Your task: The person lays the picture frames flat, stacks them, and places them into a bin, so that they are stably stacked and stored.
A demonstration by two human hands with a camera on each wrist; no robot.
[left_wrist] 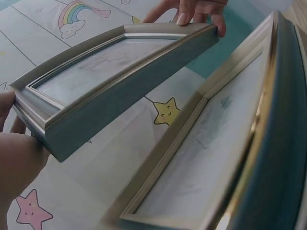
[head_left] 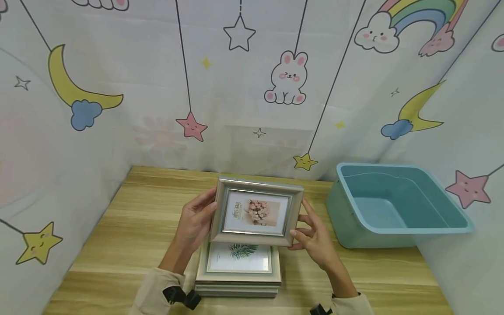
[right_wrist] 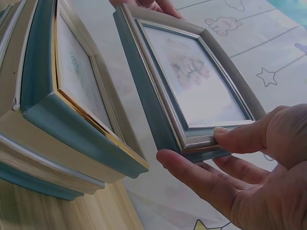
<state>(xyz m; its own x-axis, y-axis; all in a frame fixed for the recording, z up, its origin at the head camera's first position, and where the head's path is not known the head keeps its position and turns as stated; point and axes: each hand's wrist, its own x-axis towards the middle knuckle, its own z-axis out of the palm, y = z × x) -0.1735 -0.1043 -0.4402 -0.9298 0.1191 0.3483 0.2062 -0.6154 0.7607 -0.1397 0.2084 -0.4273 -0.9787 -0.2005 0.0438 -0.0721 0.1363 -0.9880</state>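
Both hands hold up a silver-beige picture frame [head_left: 256,239] with a pink flower print inside a white mat. My left hand [head_left: 193,223] grips its left side, thumb on the front edge. At the right end, my right hand [head_left: 315,238] pinches the lower corner, with the thumb in front and fingers behind and beneath, as the right wrist view shows. Below it is a stack of several picture frames [head_left: 238,278]. The top one has a green leaf print, partly covered in the head view by the raised frame. Blue-green sides of the stack [right_wrist: 91,129] show in the right wrist view.
A blue-green plastic tub [head_left: 378,210] stands at the right on the wooden table [head_left: 130,227]. Behind the table hangs a white cloth [head_left: 157,87] printed with stars, moons and a rabbit. Black wrist cameras are strapped at both sleeves.
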